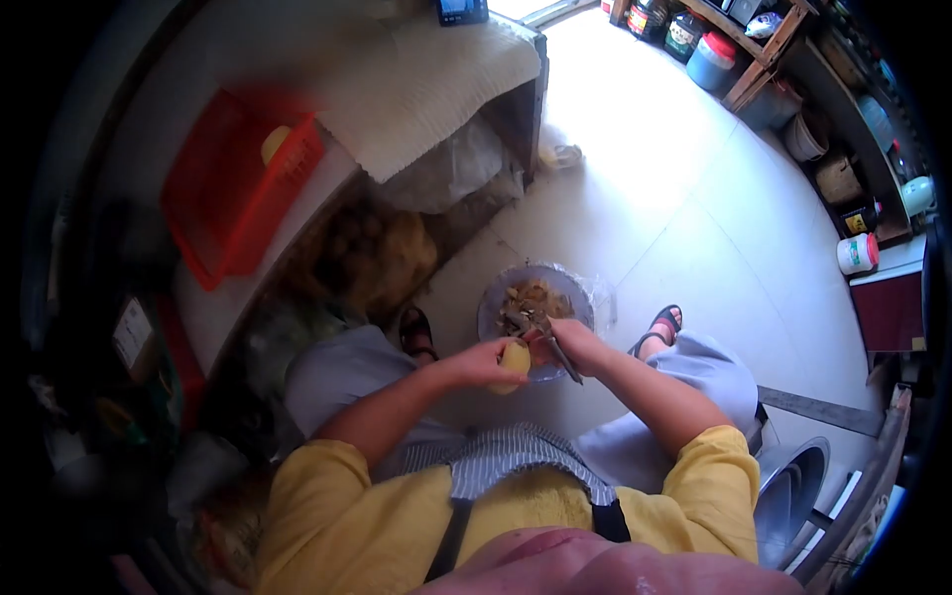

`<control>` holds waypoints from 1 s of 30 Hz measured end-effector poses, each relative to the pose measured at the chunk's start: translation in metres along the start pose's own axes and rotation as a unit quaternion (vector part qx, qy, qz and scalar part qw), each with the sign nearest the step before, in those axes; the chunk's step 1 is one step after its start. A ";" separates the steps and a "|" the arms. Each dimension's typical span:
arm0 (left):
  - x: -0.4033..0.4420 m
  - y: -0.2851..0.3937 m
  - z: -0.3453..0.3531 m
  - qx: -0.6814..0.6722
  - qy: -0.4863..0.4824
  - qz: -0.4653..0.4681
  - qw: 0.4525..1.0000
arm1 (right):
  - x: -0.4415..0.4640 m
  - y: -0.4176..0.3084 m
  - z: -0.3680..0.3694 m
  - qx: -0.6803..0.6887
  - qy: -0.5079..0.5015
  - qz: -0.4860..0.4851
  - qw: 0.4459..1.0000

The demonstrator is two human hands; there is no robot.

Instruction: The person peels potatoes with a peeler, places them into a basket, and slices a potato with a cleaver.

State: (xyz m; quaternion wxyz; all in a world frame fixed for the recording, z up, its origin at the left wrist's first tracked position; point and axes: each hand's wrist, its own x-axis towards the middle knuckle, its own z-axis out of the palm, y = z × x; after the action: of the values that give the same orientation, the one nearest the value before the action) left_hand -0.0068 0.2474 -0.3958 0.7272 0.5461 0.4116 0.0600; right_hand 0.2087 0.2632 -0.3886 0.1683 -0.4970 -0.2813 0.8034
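My left hand point(477, 364) is closed around a pale yellow potato point(515, 358), which looks peeled on the side facing up. My right hand point(577, 346) grips a dark metal peeler point(564, 359), its head close beside the potato. Both hands are above a lined round bin point(487, 312) on the floor between my feet. Brown and pale peelings point(536, 296) lie in the bin. Fingers hide part of the potato and part of the peeler.
At the left, a red plastic basket point(188, 213) on the counter holds a pale potato point(276, 145). Below is an open sack point(402, 260) of round brown items. Shelves with jars point(712, 61) line the right. A metal basin point(793, 496) stands near my right side.
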 end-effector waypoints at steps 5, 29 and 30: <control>0.005 -0.004 -0.006 -0.043 0.042 -0.056 0.997 | 0.004 -0.008 -0.005 -0.208 0.119 -0.103 0.965; -0.003 0.015 -0.006 0.240 0.097 0.132 0.957 | 0.013 0.000 -0.029 -0.490 0.175 -0.199 0.831; -0.001 0.011 -0.006 0.236 0.097 0.130 0.958 | 0.012 0.000 -0.021 -0.459 0.153 -0.209 0.850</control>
State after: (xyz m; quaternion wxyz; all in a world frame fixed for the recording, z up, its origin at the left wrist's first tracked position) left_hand -0.0076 0.2552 -0.3861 0.5198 0.7428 0.4078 0.1080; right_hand 0.2220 0.2755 -0.4041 0.1254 -0.5635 -0.6863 0.4424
